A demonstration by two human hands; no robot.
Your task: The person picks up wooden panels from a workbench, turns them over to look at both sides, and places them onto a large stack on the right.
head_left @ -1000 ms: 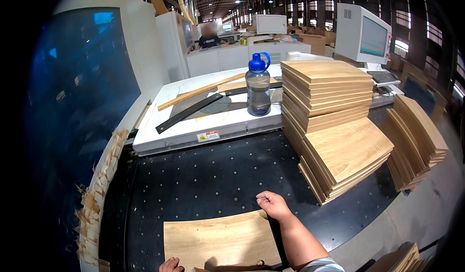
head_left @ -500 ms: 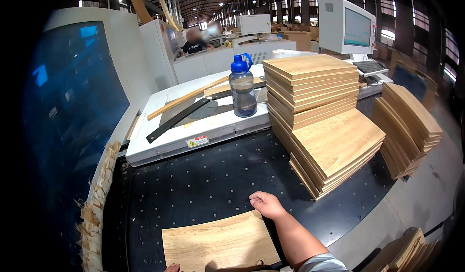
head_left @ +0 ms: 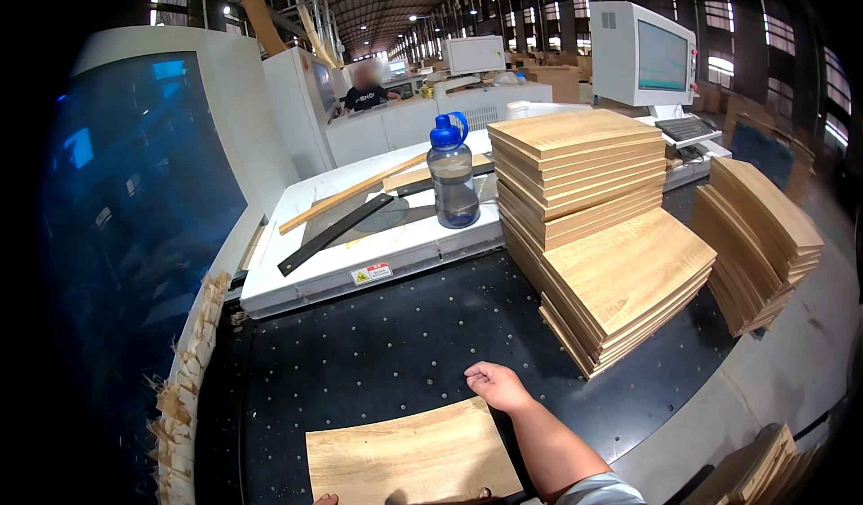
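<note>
A flat wood-grain board (head_left: 404,447) lies at the lower middle of the black worktable (head_left: 360,361), its near edge cut off by the picture. Only a fingertip of my left hand (head_left: 326,500) shows, at the board's near left; its other fingers are out of sight. Just past the far right corner of the board is my right hand (head_left: 497,388), its fingers curled in and nothing visible between them. My right forearm runs along the board's right side. A small round dark spot, perhaps a hole, marks the board near its lower right.
Right of centre stands a tall stack of boards (head_left: 584,177), with a lower stack (head_left: 629,267) in front. More boards (head_left: 764,235) stand farther right. A bottle with a blue lid (head_left: 455,186) and a black bar (head_left: 334,234) rest on the white machine bed (head_left: 270,280). A person (head_left: 367,92) sits behind.
The whole view has shifted slightly, so things sit a little lower. Less of my left hand shows at the lower edge. My right hand stays curled by the board's far right corner.
</note>
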